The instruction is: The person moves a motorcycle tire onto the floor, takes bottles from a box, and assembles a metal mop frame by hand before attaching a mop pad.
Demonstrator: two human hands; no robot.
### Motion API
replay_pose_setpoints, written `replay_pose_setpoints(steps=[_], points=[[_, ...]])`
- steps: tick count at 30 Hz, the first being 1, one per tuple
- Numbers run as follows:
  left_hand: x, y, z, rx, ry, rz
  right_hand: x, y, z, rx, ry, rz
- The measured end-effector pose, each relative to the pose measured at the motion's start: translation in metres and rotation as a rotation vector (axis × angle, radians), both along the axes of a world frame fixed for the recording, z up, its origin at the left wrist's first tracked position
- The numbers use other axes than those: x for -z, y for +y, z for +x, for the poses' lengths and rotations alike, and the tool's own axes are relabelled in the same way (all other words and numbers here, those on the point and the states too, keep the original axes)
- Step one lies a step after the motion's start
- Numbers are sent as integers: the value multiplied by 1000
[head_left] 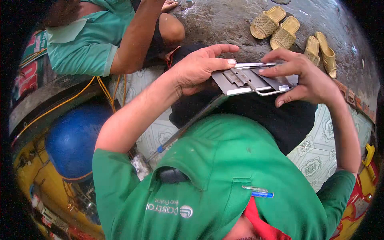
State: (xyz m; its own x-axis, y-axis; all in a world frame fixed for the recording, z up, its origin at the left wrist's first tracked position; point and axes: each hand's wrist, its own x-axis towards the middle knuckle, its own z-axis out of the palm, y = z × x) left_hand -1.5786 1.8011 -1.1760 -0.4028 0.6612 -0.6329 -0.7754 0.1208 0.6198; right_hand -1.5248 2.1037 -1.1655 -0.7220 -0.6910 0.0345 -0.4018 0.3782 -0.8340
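Observation:
A flat silver metal piece point(231, 87), with a hinge-like bracket and a bent metal rod on it, is held up between my hands. My left hand point(195, 70) grips its left end, the thumb along the upper edge and the index finger stretched above it. At the right end, my right hand point(302, 76) holds it with fingers on the top side and the thumb near the lower edge. Parts of the piece are hidden behind my fingers.
Another person point(86, 44) in a teal shirt sits at upper left. A blue rounded object point(78, 140) and orange cables point(60, 105) lie at left. Woven sandals point(268, 23) rest on the dark ground at upper right. A thin rod point(192, 122) slants beside my lap.

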Motion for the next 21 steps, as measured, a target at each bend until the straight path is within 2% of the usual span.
replay_pose_setpoints(steps=[5, 8, 14, 21], points=[[-2, 0, 0, -8, -16, -11, -8, -6, 16, 75, 116, -28], [2, 1, 1, -19, -34, 6, -14, -18, 25, 120, 366, -7], [3, 1, -1, 2, -47, 39, -18, -21, 30, 92, 461, 26], [4, 2, -5, 121, 142, 125, -34, -27, 27, 28, 490, 167]])
